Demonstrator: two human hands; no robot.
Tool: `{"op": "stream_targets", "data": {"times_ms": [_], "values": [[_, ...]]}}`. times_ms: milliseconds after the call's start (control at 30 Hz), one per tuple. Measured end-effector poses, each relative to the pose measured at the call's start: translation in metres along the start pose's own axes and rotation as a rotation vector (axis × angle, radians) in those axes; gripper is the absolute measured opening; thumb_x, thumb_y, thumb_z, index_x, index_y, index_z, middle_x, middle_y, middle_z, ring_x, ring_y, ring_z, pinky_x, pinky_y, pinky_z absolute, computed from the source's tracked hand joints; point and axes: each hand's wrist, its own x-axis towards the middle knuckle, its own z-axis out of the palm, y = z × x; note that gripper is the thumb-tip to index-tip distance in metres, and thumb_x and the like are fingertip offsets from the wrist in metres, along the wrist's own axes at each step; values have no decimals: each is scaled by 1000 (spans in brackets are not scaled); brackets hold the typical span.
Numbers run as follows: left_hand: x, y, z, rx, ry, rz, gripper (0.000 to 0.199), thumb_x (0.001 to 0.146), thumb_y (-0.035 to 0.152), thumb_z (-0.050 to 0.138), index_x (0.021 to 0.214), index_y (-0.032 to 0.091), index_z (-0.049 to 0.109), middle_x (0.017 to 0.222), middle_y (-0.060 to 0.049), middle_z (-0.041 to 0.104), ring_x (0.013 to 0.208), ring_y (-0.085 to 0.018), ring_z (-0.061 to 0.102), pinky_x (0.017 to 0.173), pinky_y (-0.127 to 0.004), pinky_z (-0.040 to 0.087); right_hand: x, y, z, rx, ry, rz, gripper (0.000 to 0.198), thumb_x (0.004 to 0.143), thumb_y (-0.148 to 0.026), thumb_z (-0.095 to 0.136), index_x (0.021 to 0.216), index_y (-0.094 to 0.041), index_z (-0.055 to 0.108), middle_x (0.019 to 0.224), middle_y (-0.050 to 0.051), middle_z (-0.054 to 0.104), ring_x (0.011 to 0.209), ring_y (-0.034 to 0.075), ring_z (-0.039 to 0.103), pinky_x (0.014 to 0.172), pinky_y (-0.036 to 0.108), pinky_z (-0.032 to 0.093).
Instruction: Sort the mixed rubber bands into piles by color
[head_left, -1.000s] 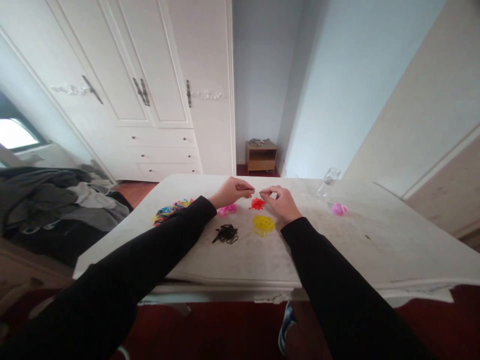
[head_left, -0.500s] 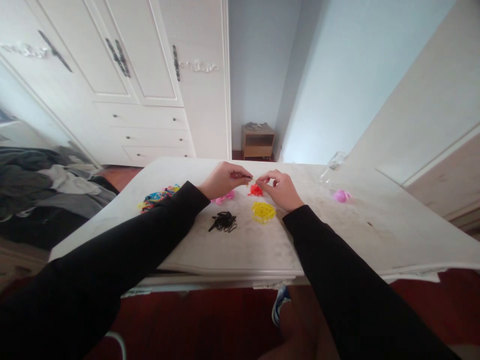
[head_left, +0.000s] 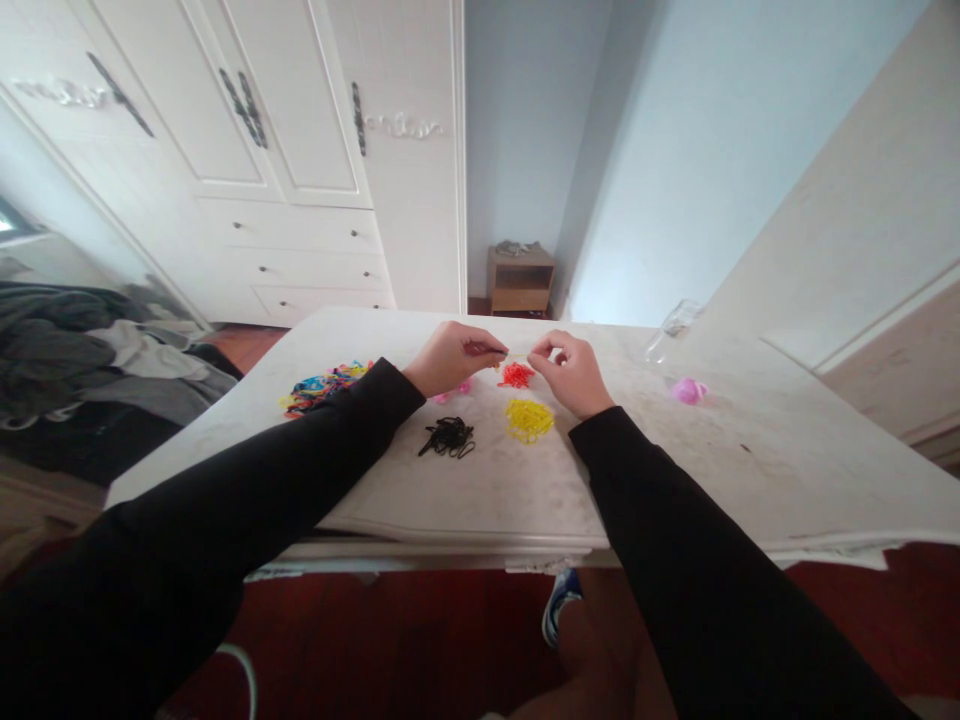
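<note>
My left hand (head_left: pixel 454 357) and my right hand (head_left: pixel 571 372) are closed in pinches above the far middle of the white table (head_left: pixel 675 480). A thin yellowish rubber band (head_left: pixel 517 354) is stretched between their fingertips. Just below it lies a small pile of red rubber bands (head_left: pixel 516 376). Nearer to me are a yellow pile (head_left: pixel 529 421) and a black pile (head_left: pixel 447 437). Pink bands (head_left: pixel 454 392) show partly from under my left hand. Beside my left forearm, a larger mixed-colour heap (head_left: pixel 322 388) is partly covered by the sleeve.
On the right of the table lie a pink bundle (head_left: pixel 688 391) and a clear container (head_left: pixel 673 332) on its side. A white wardrobe (head_left: pixel 300 240) and a small wooden nightstand (head_left: pixel 521 280) stand beyond. Clothes (head_left: pixel 112 350) are heaped at the left.
My right hand has moved slightly right, away from my left, and the band now spans the gap between them. The whole view has shifted a little.
</note>
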Motion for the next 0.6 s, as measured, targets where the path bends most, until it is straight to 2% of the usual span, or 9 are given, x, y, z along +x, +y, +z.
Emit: {"op": "stream_targets", "data": {"times_ms": [100,233,433,600], "values": [[0,-1,1,14,15,5,18,81,28,77,91,14,82,85,-9,81,77,-18,75,78,-31,62,1,0,-3,26,-34,-7,10,71,-18,60,61,-21,58,71,1,58,74,19,54,64,33,36],[-2,4,2,82,34,44,16,82,27,75,91,15,82,85,-8,81,76,-17,74,75,-29,61,2,-2,-7,28,-170,-53,13,67,-17,58,56,-22,53,68,1,54,75,19,50,67,34,35],[-4,10,4,148,17,106,14,84,25,74,90,16,82,83,-7,80,73,-15,72,73,-26,59,1,-7,-11,60,-375,-72,13,67,-23,56,54,-22,52,73,4,56,83,22,49,69,35,35],[-5,12,5,143,13,117,14,85,25,74,91,16,82,83,-6,80,73,-14,72,73,-25,60,2,-10,-16,100,-479,-58,16,65,-24,54,50,-21,48,72,3,53,83,22,46,76,38,34]]}}
